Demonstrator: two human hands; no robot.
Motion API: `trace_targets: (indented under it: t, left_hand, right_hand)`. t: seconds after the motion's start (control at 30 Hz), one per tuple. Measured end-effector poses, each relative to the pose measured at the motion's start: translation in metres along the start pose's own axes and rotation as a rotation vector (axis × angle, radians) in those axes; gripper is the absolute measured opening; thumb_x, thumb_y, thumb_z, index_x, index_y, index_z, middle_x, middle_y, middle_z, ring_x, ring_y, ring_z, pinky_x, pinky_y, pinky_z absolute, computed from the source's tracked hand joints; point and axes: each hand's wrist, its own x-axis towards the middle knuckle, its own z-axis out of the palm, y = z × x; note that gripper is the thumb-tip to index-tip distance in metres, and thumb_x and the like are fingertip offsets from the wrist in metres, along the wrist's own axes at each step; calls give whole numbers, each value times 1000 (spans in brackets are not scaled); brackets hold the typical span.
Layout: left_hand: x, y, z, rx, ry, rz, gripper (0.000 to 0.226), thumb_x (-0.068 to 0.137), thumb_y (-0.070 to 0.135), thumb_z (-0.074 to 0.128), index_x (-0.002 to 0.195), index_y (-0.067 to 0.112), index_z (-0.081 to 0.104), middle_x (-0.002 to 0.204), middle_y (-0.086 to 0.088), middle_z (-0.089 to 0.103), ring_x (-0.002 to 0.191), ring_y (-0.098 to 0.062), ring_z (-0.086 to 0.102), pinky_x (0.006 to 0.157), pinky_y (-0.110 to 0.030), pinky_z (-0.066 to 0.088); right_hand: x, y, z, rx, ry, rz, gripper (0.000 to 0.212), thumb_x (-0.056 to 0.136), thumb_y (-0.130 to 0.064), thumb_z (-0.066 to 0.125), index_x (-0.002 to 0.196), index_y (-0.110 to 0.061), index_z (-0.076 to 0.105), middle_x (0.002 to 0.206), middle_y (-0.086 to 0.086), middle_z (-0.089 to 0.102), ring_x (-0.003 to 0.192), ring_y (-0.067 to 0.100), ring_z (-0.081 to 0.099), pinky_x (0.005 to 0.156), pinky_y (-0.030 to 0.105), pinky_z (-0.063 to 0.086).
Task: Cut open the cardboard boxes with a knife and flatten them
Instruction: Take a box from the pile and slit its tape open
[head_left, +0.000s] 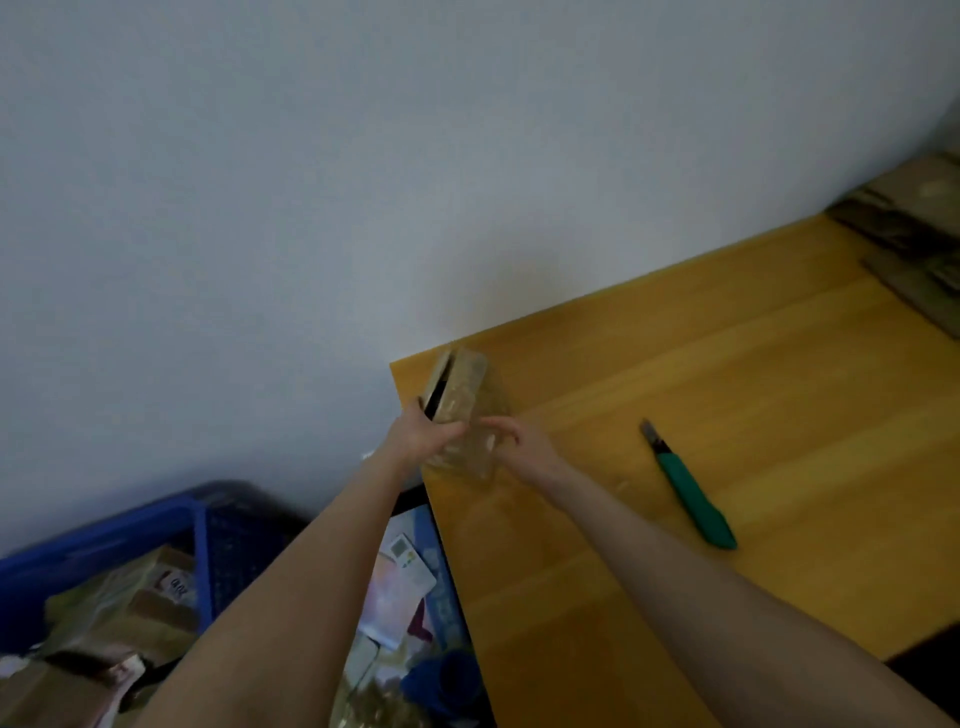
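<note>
One box (460, 395) sits at the worktop's (727, 364) far-left corner, long axis running away from the person. Left hand (415, 439) grips its near end; right hand's (524, 447) curled fingers (501, 427) touch its right side, hold unclear. Knife (691, 488) lies right of it, nearest the right hand. Blue crate (104, 545) below holds more boxes (130, 613).

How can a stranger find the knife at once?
Look at the yellow wooden table against the white wall. To the right of the small cardboard box, the utility knife lies alone on the wood. Only it has a green handle and a short exposed blade.
</note>
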Motion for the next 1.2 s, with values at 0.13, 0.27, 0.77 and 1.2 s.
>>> trace_targets:
  t: [0.13,0.27,0.77,1.2]
  left_hand:
    - [-29,4,4,-218,-189,-42,44,94,38,57,128,11,50,105,-5,63,89,-20,64,63,-28,56]
    - [-45,3,7,-432,-415,-92,39,94,36,55,126,14,51,117,-16,59,104,-31,62,76,-41,59]
    - [-109,18,69,645,24,604,75,84,58,62,145,21,39,142,-5,43,131,-23,41,106,-36,36]
    - [-81,4,103,1118,91,537,104,77,44,73,154,22,5,149,-10,28,138,-30,28,118,-48,14]
  right_hand:
    - [-30,19,-30,131,292,230,75,87,-39,69,148,-17,32,152,6,30,139,27,31,103,38,38]
    - [-60,38,-56,588,298,355,77,86,-53,64,150,-32,26,155,4,28,137,34,33,106,50,37]
    - [-81,62,-47,865,467,520,58,80,-37,76,123,-11,47,120,11,56,109,33,56,78,50,57]
    - [-72,106,-64,-197,446,441,40,97,-30,53,134,-16,47,133,9,48,118,27,51,92,36,44]
